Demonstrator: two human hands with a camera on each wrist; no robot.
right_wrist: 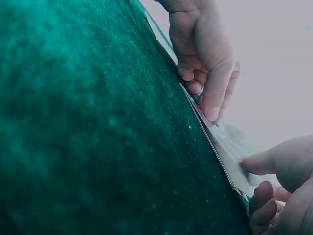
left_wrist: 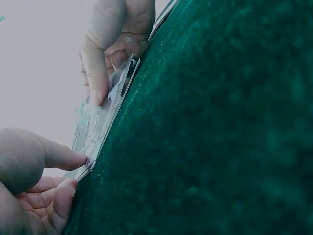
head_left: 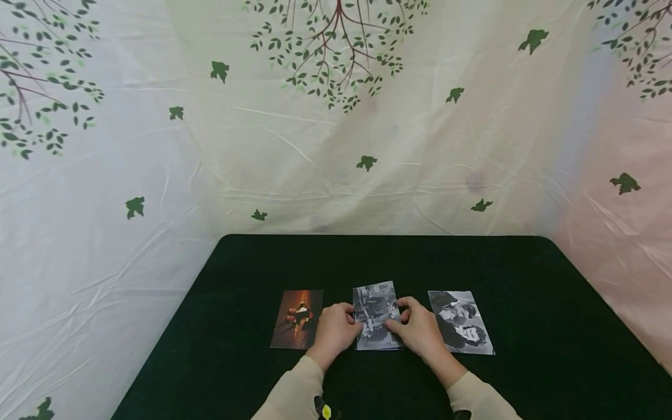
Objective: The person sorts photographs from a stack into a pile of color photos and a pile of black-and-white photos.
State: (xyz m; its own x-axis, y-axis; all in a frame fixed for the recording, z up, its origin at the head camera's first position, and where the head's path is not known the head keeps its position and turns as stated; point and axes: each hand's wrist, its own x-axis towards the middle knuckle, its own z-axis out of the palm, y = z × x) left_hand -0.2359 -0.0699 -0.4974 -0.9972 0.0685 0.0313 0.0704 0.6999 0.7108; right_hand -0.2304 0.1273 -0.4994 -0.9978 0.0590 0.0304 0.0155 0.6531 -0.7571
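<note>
Since both hands are on the middle print (head_left: 373, 309), head view first: it lies on the dark green counter (head_left: 394, 385), an orange-brown photo (head_left: 286, 332) at its 9 o'clock, a black-and-white photo (head_left: 459, 321) at its 3 o'clock. Left hand (head_left: 335, 331) is at its 9 o'clock edge, right hand (head_left: 420, 329) at its 3 o'clock edge, thumb over the face. Left wrist view: left hand at 8 o'clock in the picture, grip closed to a thumb-and-finger pinch at a corner; right hand at 12 o'clock, also pinching. A lower sheet (left_wrist: 122, 100) shows along the near side, edges splaying apart toward the right hand. Right wrist view: right hand at 4 o'clock, thumb on the face, fingertips curled at the edge; left hand at 1 o'clock, pinching the far end. Can't tell how many sheets each grip has. Handling, my guess: very light, thin, springy; slick face, so layers slide, and it creases or smudges easily. Best hold is light pinches at the 9 and 3 o'clock edges, thumbs barely over the picture.
</note>
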